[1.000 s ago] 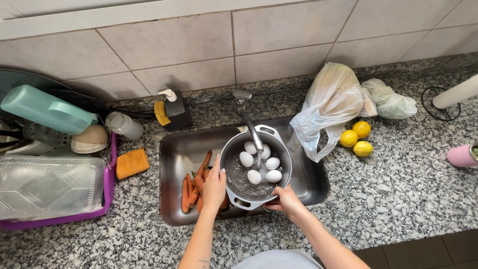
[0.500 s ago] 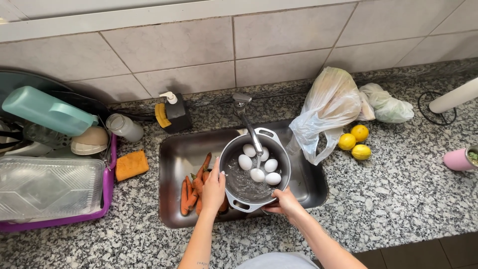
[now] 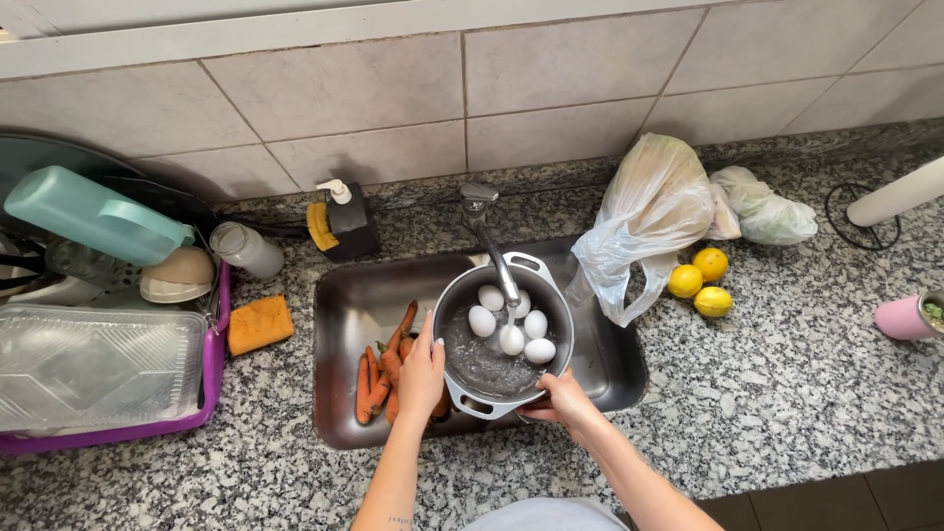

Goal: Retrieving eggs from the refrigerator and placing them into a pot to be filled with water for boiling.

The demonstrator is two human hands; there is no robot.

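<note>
Five white eggs (image 3: 509,324) in a grey two-handled pot (image 3: 503,339), held in the sink (image 3: 359,295) under the faucet (image 3: 489,241).
Left of the pot: orange carrots (image 3: 385,366), count unclear. Left hand (image 3: 422,374) grips its left rim, right hand (image 3: 559,397) clamps its near edge; hands apart. Right of the sink: plastic bag (image 3: 649,211), three lemons (image 3: 700,281).

Your left hand (image 3: 421,379) is covering the near ends of the carrots (image 3: 385,369) beside the pot (image 3: 503,339). Your right hand (image 3: 559,398) is hiding the pot's near handle. Right of the pot, the pink cup (image 3: 910,317) is running off the edge.
</note>
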